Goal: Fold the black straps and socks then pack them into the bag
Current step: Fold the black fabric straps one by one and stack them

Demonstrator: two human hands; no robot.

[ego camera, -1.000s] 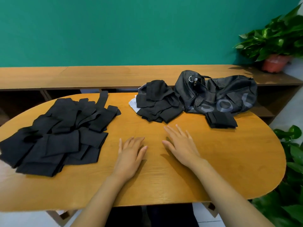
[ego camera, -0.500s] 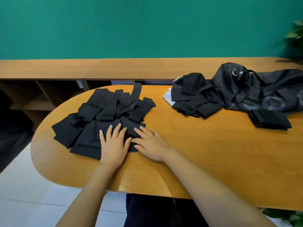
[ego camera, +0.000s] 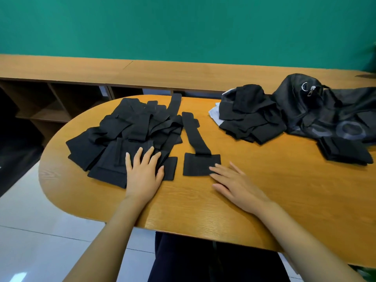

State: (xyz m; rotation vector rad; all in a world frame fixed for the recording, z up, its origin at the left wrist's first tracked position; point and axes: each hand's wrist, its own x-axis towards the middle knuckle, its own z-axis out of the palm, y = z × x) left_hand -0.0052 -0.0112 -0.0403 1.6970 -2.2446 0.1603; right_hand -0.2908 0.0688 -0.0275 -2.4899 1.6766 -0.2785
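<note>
Black strap (ego camera: 196,143) lies apart from the strap pile (ego camera: 130,131), presumably for folding. Right hand (ego camera: 238,184), fingers straight, touches its wide end; left hand (ego camera: 143,176), flat, steadies the pile. Bag (ego camera: 325,110): far right.

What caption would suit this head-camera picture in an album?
Left hand rests on the strap pile; right hand touches one strap lying apart.

On the table (ego camera: 203,210), the heap of straps (ego camera: 130,135) lies to my left with my left hand (ego camera: 143,176) flat on its near edge. One strap (ego camera: 200,159) lies just right of it, its wide near end under my right hand's (ego camera: 238,184) fingertips. Farther right and back, the pile of socks (ego camera: 250,115) touches the bag (ego camera: 325,110) on its right, a folded stack (ego camera: 343,150) lies before the bag, and a shelf unit (ego camera: 142,72) runs behind the table.
</note>
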